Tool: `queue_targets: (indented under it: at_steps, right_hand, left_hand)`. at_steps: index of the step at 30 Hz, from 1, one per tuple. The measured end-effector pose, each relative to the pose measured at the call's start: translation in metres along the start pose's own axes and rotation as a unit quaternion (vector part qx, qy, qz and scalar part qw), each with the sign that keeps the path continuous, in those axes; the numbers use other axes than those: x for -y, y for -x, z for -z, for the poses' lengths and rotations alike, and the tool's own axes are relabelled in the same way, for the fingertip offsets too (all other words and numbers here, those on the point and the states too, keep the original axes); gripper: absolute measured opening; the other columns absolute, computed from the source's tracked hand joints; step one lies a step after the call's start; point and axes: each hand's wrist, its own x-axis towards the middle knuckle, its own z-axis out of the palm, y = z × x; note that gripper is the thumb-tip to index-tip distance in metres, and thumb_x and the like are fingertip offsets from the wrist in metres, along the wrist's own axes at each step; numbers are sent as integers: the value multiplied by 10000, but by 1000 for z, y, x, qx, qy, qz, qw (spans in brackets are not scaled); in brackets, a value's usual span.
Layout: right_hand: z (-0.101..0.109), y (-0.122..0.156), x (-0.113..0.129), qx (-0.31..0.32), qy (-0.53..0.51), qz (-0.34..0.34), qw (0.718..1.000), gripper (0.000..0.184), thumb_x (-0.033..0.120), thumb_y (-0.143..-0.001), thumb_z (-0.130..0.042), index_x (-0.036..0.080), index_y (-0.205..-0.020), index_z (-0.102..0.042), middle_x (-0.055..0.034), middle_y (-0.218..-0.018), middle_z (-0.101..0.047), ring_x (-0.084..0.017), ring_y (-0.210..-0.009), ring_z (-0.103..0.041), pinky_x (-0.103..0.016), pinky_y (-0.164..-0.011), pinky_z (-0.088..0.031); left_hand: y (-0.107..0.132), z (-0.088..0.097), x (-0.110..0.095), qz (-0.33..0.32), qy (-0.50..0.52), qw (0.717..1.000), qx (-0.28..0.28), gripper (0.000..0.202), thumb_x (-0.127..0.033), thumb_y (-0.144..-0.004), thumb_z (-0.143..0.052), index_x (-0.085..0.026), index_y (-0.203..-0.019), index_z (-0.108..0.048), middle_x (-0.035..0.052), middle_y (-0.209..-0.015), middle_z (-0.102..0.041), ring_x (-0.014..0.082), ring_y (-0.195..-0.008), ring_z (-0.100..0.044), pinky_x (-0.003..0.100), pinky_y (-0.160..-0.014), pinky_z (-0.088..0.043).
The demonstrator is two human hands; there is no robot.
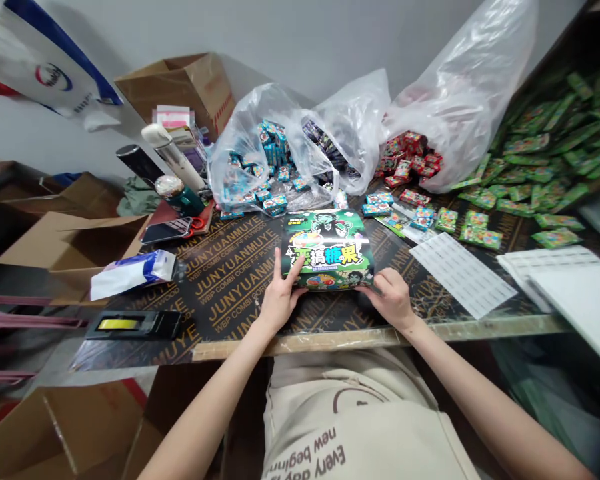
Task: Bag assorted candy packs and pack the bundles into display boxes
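A green printed display box (327, 250) with Chinese characters stands on the dark plywood table (220, 287), just in front of me. My left hand (280, 293) grips its left end, with the fingers lying on the front face. My right hand (393, 297) holds its lower right corner, fingers curled around the edge. Both hands keep the box slightly tilted toward me.
Clear plastic bags (300, 143) of small blue, dark and red packets lie behind the box. Green packets (545, 160) spread at the right. White label sheets (460, 273) lie right of the box. A tape dispenser (135, 325), a tissue pack (133, 270), bottles and cardboard boxes (65, 243) sit left.
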Motion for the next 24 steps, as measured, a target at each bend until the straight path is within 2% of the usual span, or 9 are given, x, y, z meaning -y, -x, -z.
queue_targets:
  at_steps: [4,9,13,16,18,20,22,24]
  right_hand:
    - [0,3,-3,-21,-72,14,997,150,274,-815,-551,198,-688,-523,-34,-699,-502,-161,-676,-485,-282,-641,-410]
    - [-10,0,-1,-69,-51,31,996,254,201,-815,-537,196,-573,-461,-14,-608,-468,-139,-601,-451,-258,-584,-366]
    - [-16,-1,-1,-31,-25,1,999,284,235,-831,-519,195,-559,-446,-6,-594,-450,-140,-589,-453,-258,-585,-363]
    - [-7,-3,0,-4,-21,-19,1000,234,304,-818,-539,189,-619,-497,-16,-641,-485,-153,-626,-488,-263,-606,-391]
    - [8,-12,4,-31,7,-25,999,218,392,-772,-588,176,-764,-560,-65,-783,-546,-202,-766,-532,-306,-696,-418]
    - [24,-27,11,-44,54,5,998,421,444,-711,-639,162,-1013,-558,-149,-1081,-529,-286,-1027,-489,-398,-853,-382]
    - [34,-44,20,14,100,74,992,590,388,-706,-659,184,-1222,-458,-163,-1345,-358,-329,-1238,-320,-473,-983,-259]
    - [35,-56,27,109,123,145,976,616,257,-758,-610,217,-1320,-359,-113,-1432,-260,-302,-1318,-198,-496,-1046,-142]
  left_hand:
    - [2,-2,9,-24,38,999,-17,645,-154,-802,-528,-354,-1354,-262,53,-1475,171,282,-1142,-502,375,-887,-470]
    - [2,-8,19,-51,52,996,-50,601,-159,-804,-537,-330,-1337,-321,46,-1492,75,266,-1143,-504,329,-884,-484]
    - [4,-14,20,-72,23,994,-85,562,-151,-816,-519,-323,-1324,-349,27,-1495,47,279,-1256,-367,342,-946,-439]
    - [3,-6,14,-79,-22,992,-92,553,-176,-815,-527,-306,-1324,-354,37,-1493,70,285,-1299,-282,368,-992,-388]
    - [-3,8,6,-89,-67,990,-83,619,-247,-770,-598,-281,-1333,-343,53,-1479,146,329,-1330,-159,437,-1022,-329]
    - [-13,23,-4,-116,-125,984,-58,782,-326,-691,-678,-257,-1362,-284,80,-1468,180,369,-1335,-24,531,-1036,-241]
    - [-25,33,-13,-168,-188,968,-5,854,-326,-688,-679,-257,-1390,-196,96,-1484,89,356,-1340,5,586,-1040,-142]
    - [-33,34,-19,-218,-237,945,55,760,-251,-771,-587,-266,-1397,-155,80,-1489,-62,298,-1353,-49,575,-1055,-83]
